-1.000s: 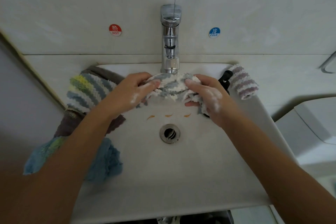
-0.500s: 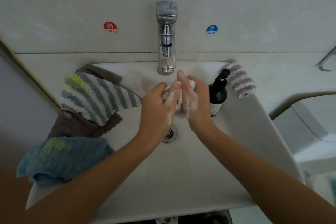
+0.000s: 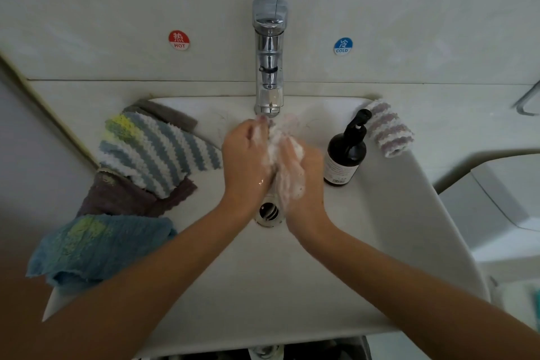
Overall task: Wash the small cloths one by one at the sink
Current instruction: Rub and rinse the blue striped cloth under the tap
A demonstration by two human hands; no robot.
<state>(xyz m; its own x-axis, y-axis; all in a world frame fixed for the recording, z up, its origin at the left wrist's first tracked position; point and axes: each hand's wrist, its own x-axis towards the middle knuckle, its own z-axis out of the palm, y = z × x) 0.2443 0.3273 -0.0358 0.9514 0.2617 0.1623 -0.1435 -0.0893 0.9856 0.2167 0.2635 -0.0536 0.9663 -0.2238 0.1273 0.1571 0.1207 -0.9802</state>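
Observation:
A soapy white and grey striped cloth (image 3: 281, 137) is bunched between both my hands, just below the chrome tap (image 3: 269, 61) and over the drain (image 3: 268, 211). My left hand (image 3: 244, 164) grips its left side and my right hand (image 3: 304, 175) grips its right side, both covered in foam. Most of the cloth is hidden between my palms. A blue-and-white striped cloth (image 3: 152, 149), a brown cloth (image 3: 122, 199) and a blue cloth (image 3: 96, 245) lie on the left rim of the white sink (image 3: 365, 242). A purple-and-white striped cloth (image 3: 388, 131) lies on the right rim.
A dark pump bottle (image 3: 346, 152) stands on the sink's right side, close to my right hand. Red hot (image 3: 178, 40) and blue cold (image 3: 343, 46) stickers are on the wall. A pale ledge (image 3: 496, 199) sits at the right.
The cloth was stretched out between my hands under the tap; both hands have come together and bunched it into a foamy wad. The view has shifted slightly.

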